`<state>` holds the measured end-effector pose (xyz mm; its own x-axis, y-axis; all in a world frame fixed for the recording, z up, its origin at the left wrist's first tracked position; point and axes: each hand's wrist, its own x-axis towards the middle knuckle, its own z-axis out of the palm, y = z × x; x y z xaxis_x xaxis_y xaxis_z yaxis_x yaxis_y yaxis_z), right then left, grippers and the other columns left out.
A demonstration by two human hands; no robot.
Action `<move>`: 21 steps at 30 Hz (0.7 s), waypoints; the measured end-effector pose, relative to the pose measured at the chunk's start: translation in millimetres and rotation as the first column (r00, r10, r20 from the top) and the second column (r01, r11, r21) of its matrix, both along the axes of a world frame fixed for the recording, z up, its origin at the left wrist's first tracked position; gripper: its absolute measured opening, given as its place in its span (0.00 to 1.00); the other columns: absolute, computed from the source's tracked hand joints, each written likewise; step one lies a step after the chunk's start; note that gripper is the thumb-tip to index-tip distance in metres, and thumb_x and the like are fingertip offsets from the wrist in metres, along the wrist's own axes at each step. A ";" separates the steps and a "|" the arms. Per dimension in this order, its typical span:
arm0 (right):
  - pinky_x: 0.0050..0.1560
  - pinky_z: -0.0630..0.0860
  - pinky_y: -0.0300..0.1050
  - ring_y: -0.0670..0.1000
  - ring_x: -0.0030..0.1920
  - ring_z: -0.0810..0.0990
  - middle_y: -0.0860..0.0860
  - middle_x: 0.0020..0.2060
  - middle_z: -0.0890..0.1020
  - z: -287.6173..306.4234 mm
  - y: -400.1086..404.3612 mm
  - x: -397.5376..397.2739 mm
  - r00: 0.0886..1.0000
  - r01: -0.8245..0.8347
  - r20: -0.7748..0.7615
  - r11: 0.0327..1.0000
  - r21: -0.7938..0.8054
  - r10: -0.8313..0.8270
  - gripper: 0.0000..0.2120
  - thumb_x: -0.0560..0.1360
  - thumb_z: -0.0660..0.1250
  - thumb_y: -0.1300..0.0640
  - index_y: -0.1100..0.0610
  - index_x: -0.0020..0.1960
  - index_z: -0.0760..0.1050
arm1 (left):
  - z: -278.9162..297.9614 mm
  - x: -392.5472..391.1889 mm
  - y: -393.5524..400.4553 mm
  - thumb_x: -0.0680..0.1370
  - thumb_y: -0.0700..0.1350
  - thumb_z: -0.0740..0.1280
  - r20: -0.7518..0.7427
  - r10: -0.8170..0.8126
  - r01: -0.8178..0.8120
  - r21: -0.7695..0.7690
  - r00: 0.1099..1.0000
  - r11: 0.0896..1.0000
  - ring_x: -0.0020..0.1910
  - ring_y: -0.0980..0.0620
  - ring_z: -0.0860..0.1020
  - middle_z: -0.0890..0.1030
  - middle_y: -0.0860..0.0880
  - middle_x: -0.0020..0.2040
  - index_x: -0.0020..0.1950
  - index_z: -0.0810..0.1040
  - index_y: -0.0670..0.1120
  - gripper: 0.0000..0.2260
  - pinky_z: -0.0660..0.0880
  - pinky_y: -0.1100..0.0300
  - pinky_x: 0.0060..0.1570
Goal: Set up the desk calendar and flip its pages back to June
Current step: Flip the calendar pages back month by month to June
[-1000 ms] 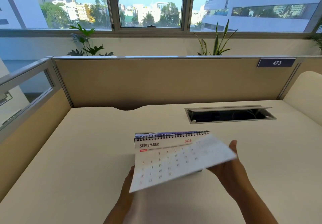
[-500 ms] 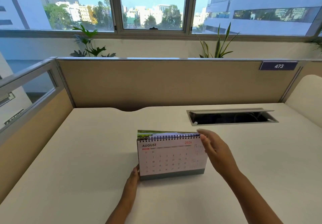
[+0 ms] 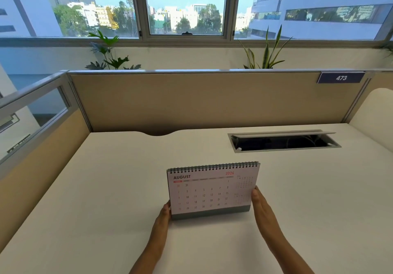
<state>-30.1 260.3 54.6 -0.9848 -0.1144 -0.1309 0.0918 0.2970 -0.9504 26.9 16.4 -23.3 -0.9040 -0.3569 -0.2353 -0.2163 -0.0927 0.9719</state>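
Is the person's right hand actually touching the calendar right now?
Touching. The head view shows the right hand with its fingertips pressed against the right edge of the desk calendar, no gap visible.

A single head-worn wide-angle view looks forward and down across the counter (image 3: 106, 188), hands close at the near edge, partition (image 3: 191, 103) and windows (image 3: 185, 7) far.

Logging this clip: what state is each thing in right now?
Calendar: upright on the desk, showing August 2026.
Left hand: open, at the calendar's left edge.
Right hand: open, at its right edge.
Cable hatch: lid raised.
Window: shut.
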 end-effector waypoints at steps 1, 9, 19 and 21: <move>0.72 0.56 0.50 0.51 0.72 0.61 0.48 0.73 0.63 0.5 1.1 1.3 1.000 0.003 0.004 1.000 0.004 -0.003 0.31 0.74 0.47 0.39 0.50 0.74 0.55 | 0.6 0.0 0.3 0.79 0.52 0.46 -0.001 -0.001 0.001 0.001 1.000 1.000 0.61 0.49 0.71 0.74 0.50 0.60 0.68 0.65 0.52 0.20 0.62 0.60 0.62; 0.69 0.64 0.51 0.51 0.67 0.70 0.47 0.67 0.72 2.5 8.3 13.3 0.999 0.001 -0.035 0.993 0.115 0.003 0.26 0.76 0.52 0.41 0.48 0.72 0.60 | 4.1 2.1 2.1 0.79 0.52 0.46 -0.008 -0.004 0.004 0.016 1.000 1.000 0.60 0.50 0.71 0.74 0.51 0.60 0.66 0.66 0.54 0.18 0.62 0.60 0.61; 0.33 0.73 0.38 0.49 0.36 0.82 0.48 0.31 0.85 16.7 29.7 12.3 0.990 0.131 -0.069 0.986 0.105 -0.125 0.14 0.73 0.66 0.49 0.56 0.34 0.79 | 4.7 0.4 2.3 0.79 0.55 0.45 0.060 0.032 -0.035 0.040 0.998 0.999 0.54 0.46 0.76 0.80 0.44 0.54 0.63 0.72 0.49 0.23 0.69 0.55 0.57; 0.34 0.76 0.39 0.52 0.35 0.83 0.54 0.35 0.86 25.9 37.9 6.4 0.995 0.060 0.080 0.998 0.013 -0.061 0.16 0.72 0.67 0.50 0.62 0.35 0.79 | 6.8 -0.5 1.5 0.79 0.56 0.45 0.083 0.031 -0.036 0.066 0.996 0.997 0.52 0.44 0.78 0.81 0.43 0.52 0.61 0.73 0.49 0.22 0.73 0.55 0.51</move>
